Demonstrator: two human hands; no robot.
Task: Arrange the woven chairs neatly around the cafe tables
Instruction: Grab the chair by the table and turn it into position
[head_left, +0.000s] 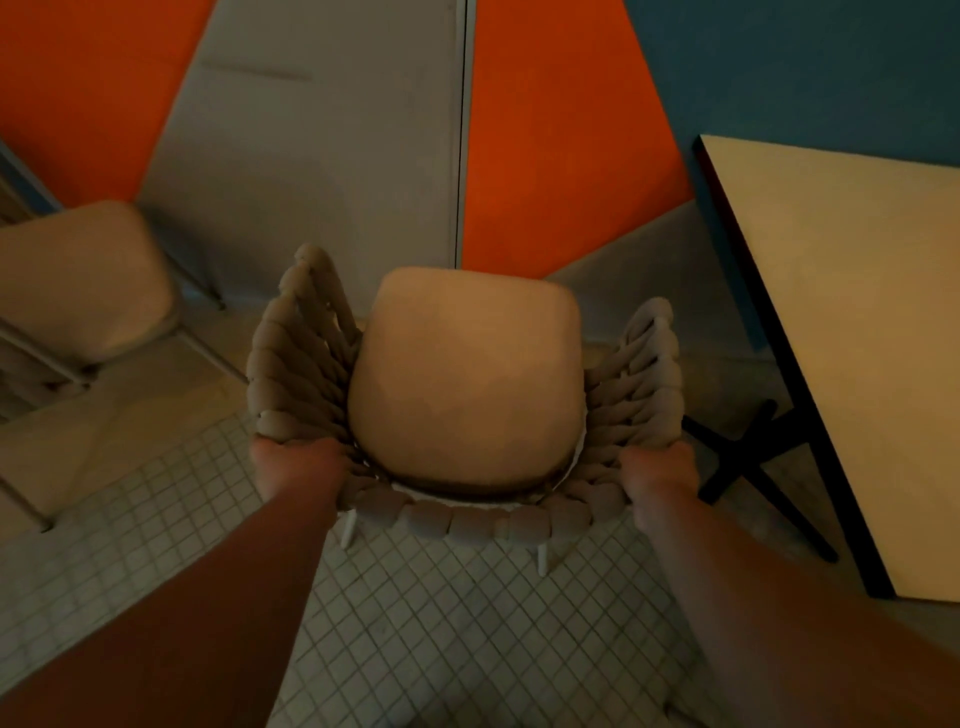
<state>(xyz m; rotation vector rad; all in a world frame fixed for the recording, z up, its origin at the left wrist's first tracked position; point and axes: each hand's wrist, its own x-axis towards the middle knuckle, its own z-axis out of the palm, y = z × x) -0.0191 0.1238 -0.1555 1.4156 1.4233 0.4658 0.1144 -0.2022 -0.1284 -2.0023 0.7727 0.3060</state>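
Observation:
A woven chair (462, 384) with thick grey rope arms, a tan seat cushion and white legs stands right in front of me, seen from above and behind. My left hand (296, 465) grips the rear left corner of its woven backrest. My right hand (657, 475) grips the rear right corner. A cafe table (852, 338) with a pale square top and a black cross base stands just right of the chair, its near edge a short gap from the chair's right arm.
A second chair (78, 280) with a tan cushion and thin metal legs sits at the left. Orange, grey and blue wall panels (561, 145) rise close behind the woven chair. The floor (441, 639) under me is small square tiles.

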